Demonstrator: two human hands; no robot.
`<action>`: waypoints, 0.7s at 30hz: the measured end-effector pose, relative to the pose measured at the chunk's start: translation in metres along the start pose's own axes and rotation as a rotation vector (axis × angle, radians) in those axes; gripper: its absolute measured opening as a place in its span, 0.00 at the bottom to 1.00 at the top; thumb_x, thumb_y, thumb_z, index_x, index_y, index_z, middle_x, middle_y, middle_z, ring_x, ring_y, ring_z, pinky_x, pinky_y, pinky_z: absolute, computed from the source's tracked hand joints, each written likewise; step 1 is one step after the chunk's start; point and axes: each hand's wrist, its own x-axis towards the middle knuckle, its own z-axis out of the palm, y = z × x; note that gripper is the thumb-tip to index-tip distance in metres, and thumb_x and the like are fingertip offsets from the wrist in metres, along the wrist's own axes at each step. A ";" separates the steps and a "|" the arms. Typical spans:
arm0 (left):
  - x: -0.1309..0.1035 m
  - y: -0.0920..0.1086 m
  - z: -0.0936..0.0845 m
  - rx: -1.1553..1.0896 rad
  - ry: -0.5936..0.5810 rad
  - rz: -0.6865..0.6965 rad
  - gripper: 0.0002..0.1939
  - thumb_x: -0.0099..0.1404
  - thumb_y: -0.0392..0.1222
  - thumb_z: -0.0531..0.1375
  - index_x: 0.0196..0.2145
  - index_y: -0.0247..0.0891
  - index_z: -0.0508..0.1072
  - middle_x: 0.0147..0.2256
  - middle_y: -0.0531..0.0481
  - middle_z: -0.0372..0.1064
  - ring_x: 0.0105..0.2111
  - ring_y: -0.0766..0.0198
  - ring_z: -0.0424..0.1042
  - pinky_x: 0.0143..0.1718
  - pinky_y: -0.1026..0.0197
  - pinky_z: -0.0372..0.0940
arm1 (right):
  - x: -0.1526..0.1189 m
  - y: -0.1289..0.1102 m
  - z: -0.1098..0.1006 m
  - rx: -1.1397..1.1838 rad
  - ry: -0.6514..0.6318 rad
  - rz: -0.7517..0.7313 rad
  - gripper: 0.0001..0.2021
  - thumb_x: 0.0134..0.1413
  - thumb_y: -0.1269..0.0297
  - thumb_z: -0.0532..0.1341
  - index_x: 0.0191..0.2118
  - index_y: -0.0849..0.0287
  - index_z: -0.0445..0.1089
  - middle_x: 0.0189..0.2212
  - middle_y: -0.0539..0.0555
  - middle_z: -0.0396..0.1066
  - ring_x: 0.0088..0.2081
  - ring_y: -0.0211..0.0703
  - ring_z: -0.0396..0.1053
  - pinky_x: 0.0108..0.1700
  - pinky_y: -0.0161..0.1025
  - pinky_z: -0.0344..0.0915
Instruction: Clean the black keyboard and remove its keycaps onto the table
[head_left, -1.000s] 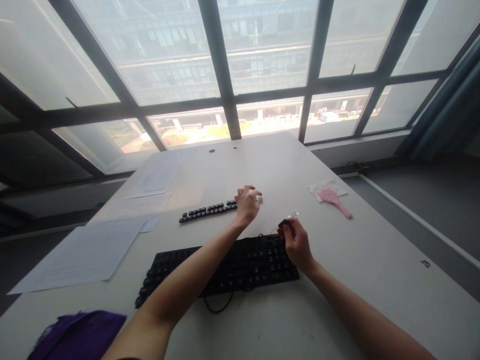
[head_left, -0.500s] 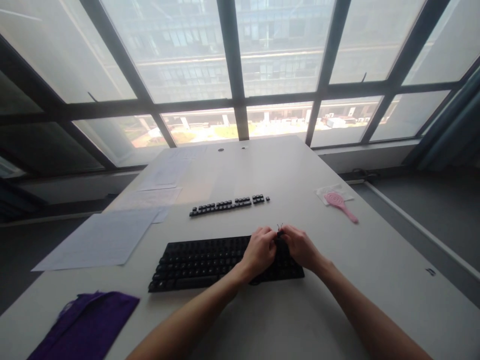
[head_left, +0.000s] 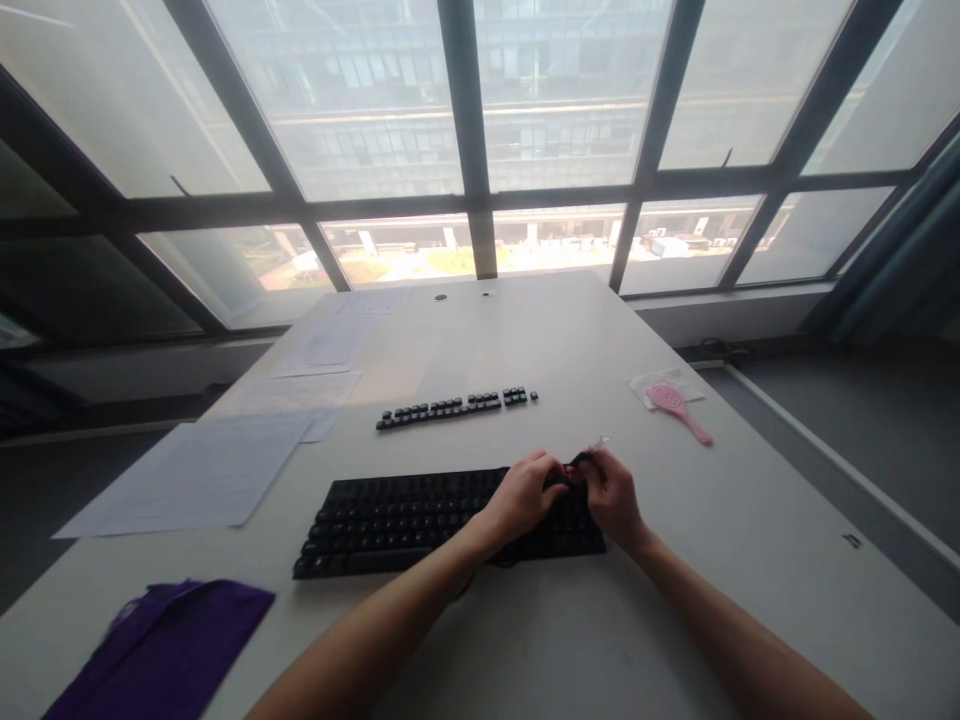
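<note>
A black keyboard [head_left: 405, 525] lies on the white table, and its back rows look stripped of keycaps. Over its right part both hands are close together. My right hand [head_left: 611, 495] is closed on a small dark tool with thin shiny wire ends, which looks like a keycap puller [head_left: 602, 442]. Just to the left, my left hand [head_left: 529, 490] is curled, with thumb and fingers together near the tool; whatever it holds is hidden. Beyond the keyboard, loose black keycaps [head_left: 439, 409] stand in rows on the table.
A pink hairbrush [head_left: 675, 408] rests partly on a clear plastic wrapper [head_left: 637, 388] at the right. Paper sheets [head_left: 180, 475] cover the left side of the table [head_left: 540, 340]. Folded purple cloth [head_left: 169, 645] lies front left. Large windows rise behind.
My right hand has turned and shifted slightly right, so the wire ends now point up and to the right. My left hand stays over the keyboard, its fingers a little further right.
</note>
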 end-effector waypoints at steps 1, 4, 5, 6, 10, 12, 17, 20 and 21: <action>-0.002 0.001 0.001 -0.014 0.026 0.008 0.06 0.64 0.35 0.63 0.40 0.40 0.74 0.39 0.48 0.70 0.39 0.58 0.71 0.43 0.57 0.68 | 0.000 -0.001 0.000 0.003 0.012 0.000 0.07 0.64 0.64 0.55 0.34 0.54 0.67 0.26 0.50 0.74 0.28 0.44 0.72 0.33 0.38 0.67; -0.007 0.003 0.002 -0.037 0.110 0.042 0.05 0.65 0.35 0.62 0.40 0.40 0.73 0.41 0.47 0.69 0.43 0.57 0.70 0.48 0.55 0.67 | 0.001 -0.008 0.001 -0.031 0.022 -0.048 0.08 0.65 0.64 0.55 0.34 0.54 0.67 0.26 0.50 0.74 0.28 0.44 0.72 0.34 0.39 0.67; -0.008 0.004 0.001 -0.039 0.130 0.052 0.05 0.65 0.34 0.62 0.40 0.40 0.73 0.42 0.47 0.69 0.44 0.57 0.70 0.49 0.55 0.67 | 0.001 -0.010 0.001 -0.043 0.030 -0.059 0.08 0.65 0.64 0.55 0.33 0.54 0.67 0.26 0.50 0.74 0.28 0.44 0.72 0.35 0.40 0.67; -0.008 0.005 0.000 -0.040 0.149 0.062 0.07 0.66 0.34 0.62 0.41 0.41 0.72 0.41 0.48 0.70 0.44 0.57 0.70 0.50 0.55 0.67 | 0.001 -0.013 0.001 -0.045 0.045 -0.056 0.08 0.65 0.63 0.55 0.33 0.54 0.67 0.26 0.51 0.74 0.29 0.45 0.72 0.35 0.40 0.68; -0.005 0.007 -0.005 0.002 0.146 0.160 0.16 0.67 0.32 0.60 0.52 0.43 0.68 0.42 0.48 0.71 0.44 0.57 0.69 0.49 0.55 0.67 | 0.003 -0.020 0.001 0.044 0.133 0.066 0.06 0.65 0.60 0.56 0.36 0.54 0.66 0.28 0.51 0.74 0.29 0.46 0.74 0.35 0.40 0.69; -0.002 0.008 -0.008 0.069 0.075 0.262 0.14 0.70 0.33 0.58 0.51 0.43 0.69 0.43 0.47 0.71 0.45 0.57 0.68 0.48 0.55 0.67 | 0.004 -0.021 0.000 0.110 0.169 0.144 0.08 0.65 0.58 0.56 0.36 0.55 0.66 0.26 0.51 0.74 0.28 0.45 0.73 0.33 0.40 0.70; 0.012 0.010 -0.012 0.117 0.004 0.317 0.06 0.70 0.35 0.59 0.43 0.42 0.72 0.44 0.46 0.69 0.46 0.57 0.66 0.49 0.55 0.67 | 0.008 -0.016 -0.003 0.245 0.191 0.253 0.12 0.65 0.53 0.57 0.35 0.56 0.65 0.25 0.51 0.74 0.25 0.45 0.72 0.30 0.40 0.70; 0.024 0.016 -0.016 0.018 0.019 0.262 0.06 0.66 0.34 0.63 0.41 0.42 0.72 0.46 0.47 0.68 0.48 0.58 0.65 0.53 0.55 0.64 | 0.011 -0.016 -0.005 0.290 0.224 0.267 0.12 0.66 0.53 0.57 0.36 0.57 0.65 0.24 0.50 0.73 0.25 0.43 0.72 0.31 0.39 0.70; 0.028 0.018 -0.018 -0.024 0.011 0.252 0.07 0.66 0.33 0.64 0.41 0.42 0.72 0.45 0.48 0.67 0.48 0.59 0.66 0.54 0.55 0.64 | 0.012 -0.017 -0.007 0.301 0.237 0.270 0.12 0.66 0.53 0.57 0.36 0.57 0.64 0.24 0.50 0.73 0.25 0.43 0.72 0.32 0.39 0.70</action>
